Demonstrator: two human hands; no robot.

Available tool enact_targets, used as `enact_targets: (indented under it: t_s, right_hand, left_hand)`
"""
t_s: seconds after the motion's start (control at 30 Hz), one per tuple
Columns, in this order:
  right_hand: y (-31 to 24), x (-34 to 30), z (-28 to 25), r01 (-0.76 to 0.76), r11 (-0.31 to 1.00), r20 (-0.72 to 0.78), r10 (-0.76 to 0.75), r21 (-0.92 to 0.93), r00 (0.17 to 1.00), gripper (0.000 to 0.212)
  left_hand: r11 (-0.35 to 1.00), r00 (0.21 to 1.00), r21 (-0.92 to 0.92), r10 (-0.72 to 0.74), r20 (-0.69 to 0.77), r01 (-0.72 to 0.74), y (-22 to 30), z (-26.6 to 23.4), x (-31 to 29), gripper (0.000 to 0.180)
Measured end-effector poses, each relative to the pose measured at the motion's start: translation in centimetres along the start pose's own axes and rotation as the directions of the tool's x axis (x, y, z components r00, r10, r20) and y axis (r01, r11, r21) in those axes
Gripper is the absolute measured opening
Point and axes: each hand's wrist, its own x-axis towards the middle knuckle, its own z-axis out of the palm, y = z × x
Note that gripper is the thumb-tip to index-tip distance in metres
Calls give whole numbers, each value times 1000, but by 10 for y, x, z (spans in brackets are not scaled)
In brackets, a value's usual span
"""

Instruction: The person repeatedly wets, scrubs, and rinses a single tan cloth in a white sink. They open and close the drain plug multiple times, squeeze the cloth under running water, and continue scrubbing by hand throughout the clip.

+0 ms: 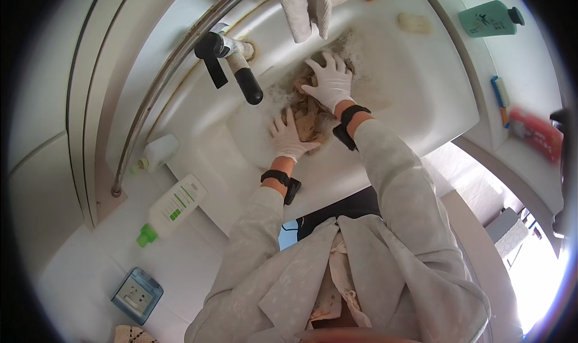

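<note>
– What is the largest thing here?
– The white basin [430, 84], with foam [349, 46] inside. I think its wet wall is slippery, so a hard push could make a hand slide.

– And the sleeves [394, 168]?
– They are long and pale, and end near the wrists. If the arms reach lower, the cuffs may become wet.

– What hangs at the far edge?
– A ribbed cloth [304, 12]. Its ends hang over the basin; a small pull could perhaps drop it in.

– Where is the brown cloth [308, 117]?
– In the foam at the basin's bottom, bunched under and between the hands. If it is pushed strongly, it could splash.

– How are the fingers?
– The left hand [289, 139] has them spread on the near part of the cloth, thumb out. The right hand [333, 85] also has them apart, over the far part. Whether the tips press into folds, I cannot tell.

– Is the tap [244, 78] a danger?
– A little: the left hand is near it and could knock it when lifted.

– And the smallest?
– The wrist straps [276, 176]. They sit just above the gloves, so splashes may reach them.
</note>
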Motion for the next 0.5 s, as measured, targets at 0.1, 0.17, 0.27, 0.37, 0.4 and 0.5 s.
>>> enact_targets:
  t_s: [0.1, 0.17, 0.27, 0.37, 0.4, 0.5]
  right_hand:
    - [-3, -32, 8, -9, 996, 5, 9, -87, 1000, 54]
    - [-9, -51, 16, 82, 997, 190, -82, 5, 978, 39]
    - [-14, -71, 21, 222, 970, 129, -234, 102, 964, 23]
    - [-25, -70, 25, 333, 942, 209, -332, 31, 920, 22]
    - [-30, -70, 27, 382, 924, 216, -372, -4, 903, 23]
    - [-38, -55, 36, 392, 915, 234, -362, -94, 902, 27]
  left_hand:
    - [999, 998, -38, -1, -66, -2, -1, 13, 15, 128]
    - [999, 999, -52, 3, -47, -6, -1, 21, 29, 123]
    - [993, 996, -113, 27, -84, -37, -3, 39, 46, 98]
    - [992, 993, 86, 98, -67, -92, -17, 58, 54, 92]
    - [977, 993, 179, 117, 14, -118, -20, 63, 56, 90]
    - [985, 988, -73, 154, -2, -153, -24, 62, 56, 89]
